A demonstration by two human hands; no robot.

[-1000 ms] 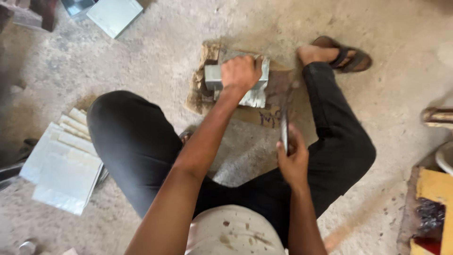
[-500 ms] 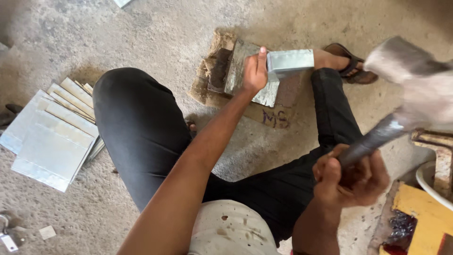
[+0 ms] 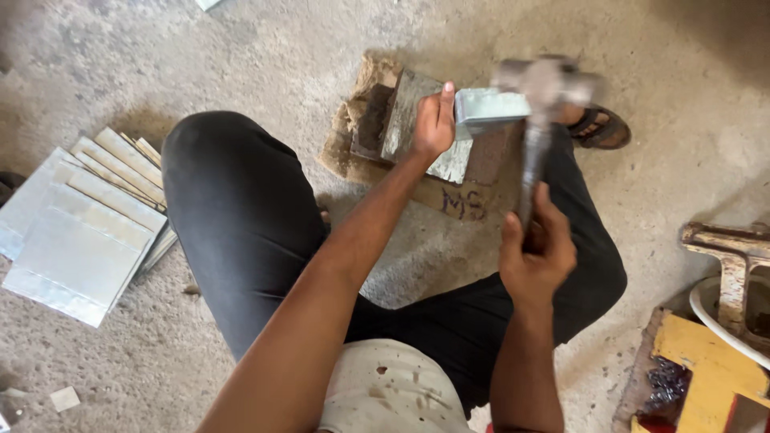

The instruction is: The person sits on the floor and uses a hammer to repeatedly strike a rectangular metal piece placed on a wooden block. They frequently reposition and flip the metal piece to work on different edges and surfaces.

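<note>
My left hand (image 3: 434,122) grips a folded piece of grey sheet metal (image 3: 489,107) and holds it on a metal block (image 3: 405,112) that rests on a worn wooden base (image 3: 365,128). My right hand (image 3: 536,250) is closed around the handle of a hammer (image 3: 536,136). The hammer head is blurred and sits right at the folded metal's right end. I sit on the concrete floor with my dark-trousered legs spread around the block.
A stack of flat grey metal sheets (image 3: 80,224) lies on the floor to my left. A sandalled foot (image 3: 600,127) sits behind the hammer. A yellow wooden object (image 3: 706,377) and a rusty metal frame (image 3: 734,256) are at the lower right.
The hammer was raised at the right half a second ago; now it has swung down onto the folded metal. One second ago my left hand pressed on the block and my right held a thin tool.
</note>
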